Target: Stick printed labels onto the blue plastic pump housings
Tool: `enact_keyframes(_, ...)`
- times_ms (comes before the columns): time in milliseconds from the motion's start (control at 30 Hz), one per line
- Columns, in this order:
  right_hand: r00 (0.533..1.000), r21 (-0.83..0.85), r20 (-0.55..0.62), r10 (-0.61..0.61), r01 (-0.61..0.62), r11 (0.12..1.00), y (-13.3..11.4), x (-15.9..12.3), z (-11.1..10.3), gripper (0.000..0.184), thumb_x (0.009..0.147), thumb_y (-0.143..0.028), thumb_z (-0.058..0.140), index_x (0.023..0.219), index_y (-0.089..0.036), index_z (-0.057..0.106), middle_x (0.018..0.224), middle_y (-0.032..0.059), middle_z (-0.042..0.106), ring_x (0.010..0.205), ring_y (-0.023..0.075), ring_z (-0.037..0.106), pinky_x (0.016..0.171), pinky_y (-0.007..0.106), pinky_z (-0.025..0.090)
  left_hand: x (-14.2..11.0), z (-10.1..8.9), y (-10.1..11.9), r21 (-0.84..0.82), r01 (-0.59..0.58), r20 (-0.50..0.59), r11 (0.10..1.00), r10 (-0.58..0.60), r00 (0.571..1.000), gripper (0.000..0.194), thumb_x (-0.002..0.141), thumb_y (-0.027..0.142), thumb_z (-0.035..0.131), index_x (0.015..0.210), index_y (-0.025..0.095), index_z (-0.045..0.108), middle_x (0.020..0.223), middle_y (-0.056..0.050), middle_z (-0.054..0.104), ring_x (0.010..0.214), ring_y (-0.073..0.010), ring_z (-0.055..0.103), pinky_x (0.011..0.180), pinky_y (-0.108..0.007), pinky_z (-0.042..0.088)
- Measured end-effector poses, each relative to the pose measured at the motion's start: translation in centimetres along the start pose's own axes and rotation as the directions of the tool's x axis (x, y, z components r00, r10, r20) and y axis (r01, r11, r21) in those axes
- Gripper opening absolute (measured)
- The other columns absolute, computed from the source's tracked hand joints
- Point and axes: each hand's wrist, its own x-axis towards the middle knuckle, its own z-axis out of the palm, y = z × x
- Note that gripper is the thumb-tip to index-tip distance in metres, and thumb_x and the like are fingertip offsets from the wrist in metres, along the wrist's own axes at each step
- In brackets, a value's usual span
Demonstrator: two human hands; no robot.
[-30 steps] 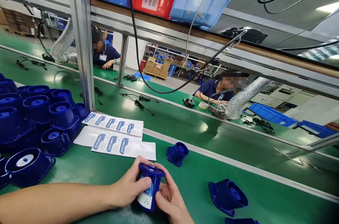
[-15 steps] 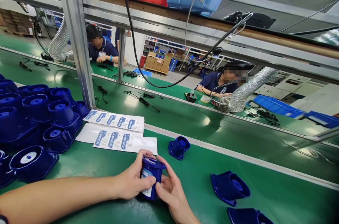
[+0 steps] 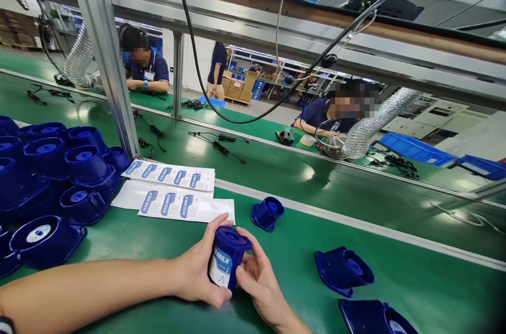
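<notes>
Between my two hands is a dark blue plastic pump housing (image 3: 233, 243), held a little above the green bench and tilted. A blue and white label (image 3: 221, 265) reading "5000L/H" covers its side facing me. My left hand (image 3: 201, 268) wraps its left side, with the thumb low by the label's bottom edge. My right hand (image 3: 259, 276) grips the right side, fingers behind and thumb in front. Just beyond lie label sheets (image 3: 209, 210) with several blue and white labels on them. A smaller blue housing (image 3: 269, 213) stands behind my right hand.
Many blue housings (image 3: 83, 165) are piled at left. Two more, including one blue housing (image 3: 343, 271), lie at right. A metal post (image 3: 106, 60) rises beyond the sheets. Black cables (image 3: 225, 147) lie on the far green surface, where two people sit. Red and blue bins stand overhead.
My left thumb has slid down off the label's middle to its lower edge, uncovering more of the label. The housing has turned slightly in my hands. A standing person in the background is more visible.
</notes>
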Motion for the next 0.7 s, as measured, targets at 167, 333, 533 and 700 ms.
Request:
enact_keyframes(167, 0.999, -0.037, -0.035, -0.019, 0.018, 0.999, -0.5, 0.0, 0.7, 0.084, 0.087, -0.05, 0.089, 0.154, -0.03, 0.045, 0.126, 0.014, 0.078, 0.113, 0.0322, 0.076, 0.098, 0.045, 0.055, 0.1, -0.6, -0.4, -0.147, -0.164, 0.016, 0.975, 0.168, 0.986, 0.116, 0.085, 0.052, 0.082, 0.168, 0.031, 0.003, 0.171, -0.022, 0.024, 0.151, -0.0447, 0.044, 0.127, -0.067, 0.031)
enact_keyframes(333, 0.997, -0.097, -0.07, -0.02, 0.014, 0.995, -0.7, -0.2, 1.9, 0.075, 0.089, -0.048, 0.088, 0.15, -0.029, 0.049, 0.12, 0.0123, 0.079, 0.1, 0.0273, 0.077, 0.087, 0.039, 0.057, -0.1, -0.4, 0.8, -0.157, -0.047, -0.086, 0.986, 0.034, 0.996, 0.069, 0.108, 0.06, 0.048, 0.165, 0.031, 0.02, 0.163, -0.017, 0.039, 0.148, -0.0368, 0.047, 0.127, -0.062, 0.031)
enact_keyframes(533, 0.992, -0.099, -0.123, -0.035, 0.023, 0.995, -0.7, -0.1, 2.5, 0.072, 0.091, -0.047, 0.087, 0.15, -0.029, 0.05, 0.129, 0.0154, 0.077, 0.107, 0.0302, 0.078, 0.092, 0.042, 0.06, 0.0, 0.1, 0.1, -0.117, 0.031, -0.129, 0.993, -0.046, 0.991, 0.084, 0.103, 0.057, 0.062, 0.168, 0.029, 0.016, 0.162, -0.018, 0.038, 0.152, -0.0377, 0.042, 0.13, -0.061, 0.024)
enact_keyframes(700, 0.991, -0.072, -0.131, -0.023, 0.013, 0.997, -0.9, 0.0, 2.2, 0.076, 0.088, -0.048, 0.089, 0.151, -0.028, 0.052, 0.127, 0.0166, 0.078, 0.108, 0.0329, 0.078, 0.095, 0.047, 0.059, 0.2, 0.2, 0.2, -0.242, 0.038, -0.071, 0.97, -0.056, 0.996, 0.097, 0.099, 0.054, 0.071, 0.172, 0.033, 0.009, 0.165, -0.017, 0.033, 0.151, -0.0353, 0.044, 0.131, -0.058, 0.025)
